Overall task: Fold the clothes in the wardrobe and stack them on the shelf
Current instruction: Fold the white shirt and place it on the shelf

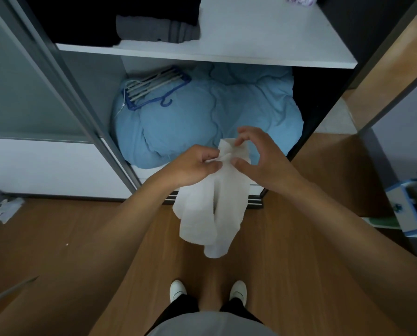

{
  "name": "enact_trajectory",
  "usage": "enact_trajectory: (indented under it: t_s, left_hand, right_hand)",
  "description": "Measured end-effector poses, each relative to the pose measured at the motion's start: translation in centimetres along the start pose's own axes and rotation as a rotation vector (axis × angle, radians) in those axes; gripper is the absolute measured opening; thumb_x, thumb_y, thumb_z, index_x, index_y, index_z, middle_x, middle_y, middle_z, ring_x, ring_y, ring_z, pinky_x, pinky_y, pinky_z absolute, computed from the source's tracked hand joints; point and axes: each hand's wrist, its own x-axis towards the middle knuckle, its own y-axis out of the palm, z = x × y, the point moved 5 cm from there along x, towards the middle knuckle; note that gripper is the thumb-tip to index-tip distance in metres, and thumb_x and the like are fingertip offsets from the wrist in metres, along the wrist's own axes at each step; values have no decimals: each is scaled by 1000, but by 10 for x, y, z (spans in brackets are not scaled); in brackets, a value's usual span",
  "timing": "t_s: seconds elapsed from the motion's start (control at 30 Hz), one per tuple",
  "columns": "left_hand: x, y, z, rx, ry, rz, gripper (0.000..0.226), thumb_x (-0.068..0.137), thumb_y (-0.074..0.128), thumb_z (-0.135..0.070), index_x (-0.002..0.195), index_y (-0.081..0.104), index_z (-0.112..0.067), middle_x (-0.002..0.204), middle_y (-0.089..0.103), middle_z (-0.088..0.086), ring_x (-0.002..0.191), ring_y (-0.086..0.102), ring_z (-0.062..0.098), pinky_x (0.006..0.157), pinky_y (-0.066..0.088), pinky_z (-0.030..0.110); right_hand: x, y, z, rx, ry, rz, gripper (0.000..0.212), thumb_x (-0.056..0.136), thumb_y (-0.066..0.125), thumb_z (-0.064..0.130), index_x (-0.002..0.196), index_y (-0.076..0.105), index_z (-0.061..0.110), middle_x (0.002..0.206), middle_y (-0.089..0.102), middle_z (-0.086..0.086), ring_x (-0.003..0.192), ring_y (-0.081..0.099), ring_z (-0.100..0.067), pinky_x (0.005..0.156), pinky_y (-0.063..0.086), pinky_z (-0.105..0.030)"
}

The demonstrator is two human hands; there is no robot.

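A white garment (209,209) hangs in front of the open wardrobe, over the wooden floor. My left hand (193,166) pinches its top edge between thumb and fingers. My right hand (258,156) is at the same edge, thumb and curled fingers closing on the cloth beside the left hand. On the white shelf (251,44) above lies a stack of folded dark clothes (159,27), a grey piece at the front and black ones behind and on top.
A crumpled light blue duvet (202,117) fills the wardrobe's bottom, with several blue hangers (154,86) on it. A sliding door (33,93) stands at the left. White cloth (7,209) lies on the floor at left; a blue and white box (410,204) at right.
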Motion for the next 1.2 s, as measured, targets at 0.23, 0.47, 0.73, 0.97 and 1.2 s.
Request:
enact_trajectory:
  t_s: [0.23, 0.47, 0.73, 0.97, 1.2]
  left_hand:
    - [-2, -7, -8, 135, 36, 48, 17, 99, 58, -15, 93, 73, -7, 73, 61, -1, 59, 47, 3, 59, 35, 19]
    - [-6, -19, -18, 183, 134, -32, 12, 90, 73, -20, 100, 74, -15, 93, 73, 0, 79, 62, 8, 72, 48, 21]
    - [-7, -31, -8, 170, 105, -236, 20, 87, 75, -33, 87, 56, -29, 77, 67, -2, 64, 55, 3, 64, 48, 23]
    - [-16, -30, 1, 185, 197, -295, 33, 91, 67, -14, 113, 46, -26, 118, 65, -4, 105, 63, 16, 89, 54, 38]
    - [-21, -28, 16, 354, 281, -439, 22, 90, 55, 10, 85, 68, -7, 97, 71, 5, 85, 62, 24, 85, 48, 41]
  right_hand:
    - [9, 18, 12, -126, -167, 186, 18, 93, 69, 24, 99, 66, 8, 104, 67, -9, 97, 59, -24, 88, 46, -44]
    - [14, 19, 18, -151, -229, 191, 12, 87, 65, 4, 80, 63, -6, 92, 66, -17, 86, 57, -29, 79, 47, -47]
    - [23, 13, 20, -43, -141, 125, 25, 87, 59, 1, 67, 45, 5, 75, 49, -15, 69, 47, -30, 65, 38, -44]
    - [34, 5, 26, 74, -82, 63, 27, 86, 55, -1, 67, 39, 6, 73, 41, -8, 66, 36, -10, 64, 32, -34]
    - [36, 5, 25, 136, 11, 103, 34, 85, 55, 1, 62, 35, 17, 74, 43, -3, 69, 41, -13, 66, 33, -31]
